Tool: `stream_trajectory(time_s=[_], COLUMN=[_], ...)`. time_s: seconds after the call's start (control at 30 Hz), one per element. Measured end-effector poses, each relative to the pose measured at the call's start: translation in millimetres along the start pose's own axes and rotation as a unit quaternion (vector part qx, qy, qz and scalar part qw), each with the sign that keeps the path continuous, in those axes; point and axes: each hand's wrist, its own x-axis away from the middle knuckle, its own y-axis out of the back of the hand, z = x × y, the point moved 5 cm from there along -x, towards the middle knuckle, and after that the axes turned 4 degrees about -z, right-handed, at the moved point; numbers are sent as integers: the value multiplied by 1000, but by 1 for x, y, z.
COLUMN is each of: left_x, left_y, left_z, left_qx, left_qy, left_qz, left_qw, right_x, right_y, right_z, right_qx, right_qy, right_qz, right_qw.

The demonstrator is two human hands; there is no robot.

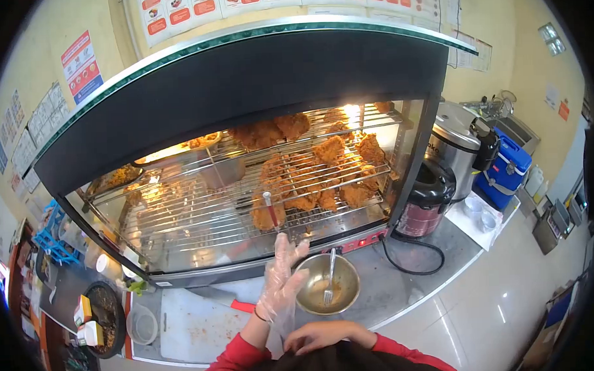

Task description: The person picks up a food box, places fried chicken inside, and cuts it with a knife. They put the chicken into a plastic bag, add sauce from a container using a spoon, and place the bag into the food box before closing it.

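Note:
My left hand [284, 277], in a clear plastic glove, is raised with its fingers spread in front of the glass food warmer. It holds nothing. Close to its right sits a metal bowl [352, 289] with a fork [329, 282] leaning inside and brownish residue on the bottom. My bare right hand [322, 333] is low, near my body, beside the loose cuff of the glove. Its fingers are bent and the tips are hidden, so whatever they may hold is not visible. Fried chicken pieces [328, 150] lie on the warmer's wire racks [212, 196], beyond the glass and its red handle [270, 209].
A white cutting board [190, 323] with crumbs and a red-handled knife [244, 307] lies at left. Nearby are a clear tub [142, 324] and a round dark tray [107, 310]. On the right stand a rice cooker [421, 210], its black cord [421, 271] and a blue cooler [502, 168].

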Motion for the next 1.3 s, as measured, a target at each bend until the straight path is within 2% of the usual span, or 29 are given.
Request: stream_trajectory(time_s=[0.03,0.07,0.1,0.13,0.17,0.2,0.23,0.3,0.37,0.4,0.43,0.5,0.57,0.6,0.63,0.77,0.93,1.07,1.3], left_x=[-9,-29,-47,-66,-85,-94,-111,-154,-196,-214,-229,-258,-297,-310,-319,-342,-345,-345,-356], left_y=[-6,-16,-32,-45,-59,-76,-90,-107,-128,-136,-147,-144,-110,-100,-99,-94,-62,-54,-87], left_z=[-20,-42,-59,-71,-80,-91,-96,-78,-77,-76,-71,-36,11,24,27,28,16,16,42], left_qx=[-136,-272,-401,-404,-406,-476,-453,-526,-543,-546,-658,-832,-758,-736,-732,-750,-776,-784,-787], left_qy=[-72,-143,-208,-211,-213,-355,-420,-316,-190,-125,-167,-225,-186,-159,-137,-60,8,31,46], left_qz=[49,98,144,126,108,123,119,55,40,32,72,152,113,96,83,47,-3,-18,-4], left_qw=[987,947,880,881,882,795,777,787,817,828,730,484,615,651,662,657,631,620,616], right_x=[18,37,56,75,94,99,102,108,110,115,119,130,143,151,160,192,232,250,242], right_y=[14,45,76,107,130,139,150,168,177,180,185,201,212,217,224,243,258,265,260], right_z=[2,-11,-30,-42,-47,-62,-73,-95,-113,-117,-121,-123,-126,-127,-125,-128,-121,-105,-95], right_qx=[11,51,90,264,423,393,368,315,250,253,257,248,223,221,219,174,156,133,58], right_qy=[-16,-34,-51,-103,-148,-171,-191,-204,-191,-182,-172,-152,-136,-142,-147,-194,-184,-176,-137], right_qz=[0,-133,-262,-393,-501,-492,-480,-442,-389,-383,-379,-370,-357,-352,-348,-321,-326,-268,-215], right_qw=[1000,989,960,875,740,758,773,815,866,870,872,883,897,898,900,910,914,938,965])
